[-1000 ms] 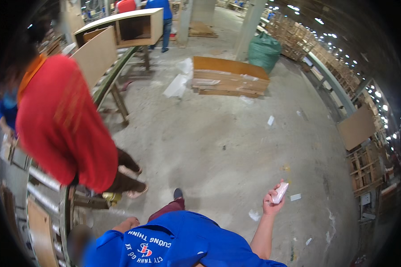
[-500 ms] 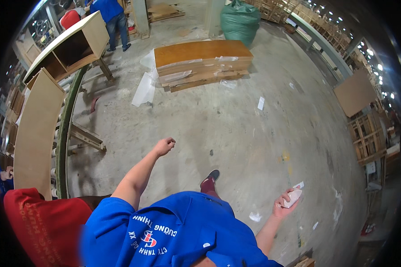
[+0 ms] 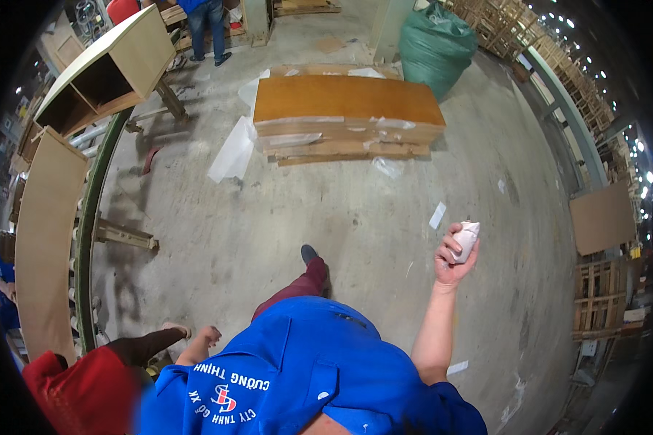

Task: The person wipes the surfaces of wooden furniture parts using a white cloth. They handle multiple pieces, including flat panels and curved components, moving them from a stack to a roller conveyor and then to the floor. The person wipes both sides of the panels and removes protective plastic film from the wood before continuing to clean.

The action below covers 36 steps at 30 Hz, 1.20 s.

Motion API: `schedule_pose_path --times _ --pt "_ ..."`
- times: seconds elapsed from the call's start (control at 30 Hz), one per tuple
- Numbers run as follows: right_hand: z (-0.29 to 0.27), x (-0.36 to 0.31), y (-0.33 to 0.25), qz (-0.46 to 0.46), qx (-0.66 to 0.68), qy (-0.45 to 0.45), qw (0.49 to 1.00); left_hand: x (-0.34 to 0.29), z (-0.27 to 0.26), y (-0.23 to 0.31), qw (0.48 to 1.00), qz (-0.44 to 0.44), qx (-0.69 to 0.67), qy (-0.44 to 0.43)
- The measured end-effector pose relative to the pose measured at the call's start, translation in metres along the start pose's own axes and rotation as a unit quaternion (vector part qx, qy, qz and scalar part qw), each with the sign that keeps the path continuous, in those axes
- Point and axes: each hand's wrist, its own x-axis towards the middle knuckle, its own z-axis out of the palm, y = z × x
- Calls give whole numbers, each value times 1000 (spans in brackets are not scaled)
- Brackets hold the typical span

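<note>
My right hand (image 3: 453, 264) is held out in front, its fingers wrapped round a small whitish, folded-looking wedge (image 3: 466, 241); I cannot make out its exact kind. Low beside my body, my left hand (image 3: 209, 336) hangs with its fingers curled in and nothing visible in it. Ahead on the floor lies a low stack of brown wooden panels (image 3: 348, 99), its top one glossy, with white wrapping sheets (image 3: 232, 152) at its left end. Both hands are well apart from the stack.
On the left, a roller conveyor (image 3: 87, 261) carries a pale board (image 3: 47, 239) and an open wooden cabinet (image 3: 105, 76). A person in red (image 3: 80, 391) is close at my left; another in blue (image 3: 207, 25) stands farther off. Behind the stack sits a green sack (image 3: 435, 51).
My right hand has swung forward and up with the whitish wedge. My left hand has dropped back to my side. I have stepped nearer to the panel stack.
</note>
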Motion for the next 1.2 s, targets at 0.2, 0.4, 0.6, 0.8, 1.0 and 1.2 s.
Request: schedule_pose_path --times 0.2,0.4,0.6,0.8,1.0,1.2 --pt "-31 165 -12 -21 69 113 991 99 -113 159 957 234 150 82" --pt "-81 288 -43 -9 -78 254 964 141 -303 375 893 343 -150 249" --pt "-131 468 -28 138 -141 253 947 153 -391 468 829 399 -259 294" --pt "-159 636 89 366 -60 182 911 200 -325 423 910 196 -299 208" --pt "-201 757 212 454 -160 187 856 241 -323 428 887 175 -387 181" --pt "-288 837 350 443 -238 209 839 325 -399 410 911 155 -293 245"
